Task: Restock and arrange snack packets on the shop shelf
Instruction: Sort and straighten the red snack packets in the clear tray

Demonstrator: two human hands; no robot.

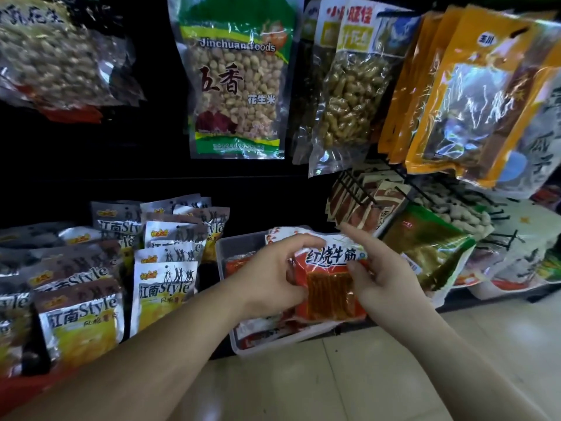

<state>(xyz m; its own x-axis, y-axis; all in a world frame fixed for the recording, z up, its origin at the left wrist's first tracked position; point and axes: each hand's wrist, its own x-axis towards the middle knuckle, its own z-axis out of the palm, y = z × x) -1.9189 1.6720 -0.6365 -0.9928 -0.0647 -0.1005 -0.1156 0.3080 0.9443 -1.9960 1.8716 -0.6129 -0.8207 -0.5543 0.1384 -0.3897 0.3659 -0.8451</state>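
- One dark shop shelf (258, 189) fills the view, with hanging bags of peanuts (236, 86) at 12 o'clock and packets standing along its base.
- Many silver-and-yellow "Style" packets (164, 284) stand in rows at 9 o'clock from the tray, faces forward. They look arranged already.
- Centred on the shelf base, a clear plastic tray (226, 253) holds loose red packets (261, 331) lying unevenly. I judge this tray is the part being restocked now.
- Held above the tray's 3 o'clock half, the beef-tendon packet (331, 287) faces the camera. Its white title band is at the 12 o'clock end and its clear window of orange-brown strips is toward 6 o'clock. The long axis therefore runs nearly straight from 12 to 6, top pointing at the shelf back.
- At the packet's 9 o'clock edge, the left hand (273, 275) pinches it between thumb and curled fingers.
- At the 3 o'clock edge, the right hand (385, 275) holds it with the thumb on the printed face and the index finger straight, aimed toward 11 o'clock.
- Next, as I judge it, the packet must go down into the tray, title band kept at 12 o'clock. It should be squared with its neighbours before either hand lets go.
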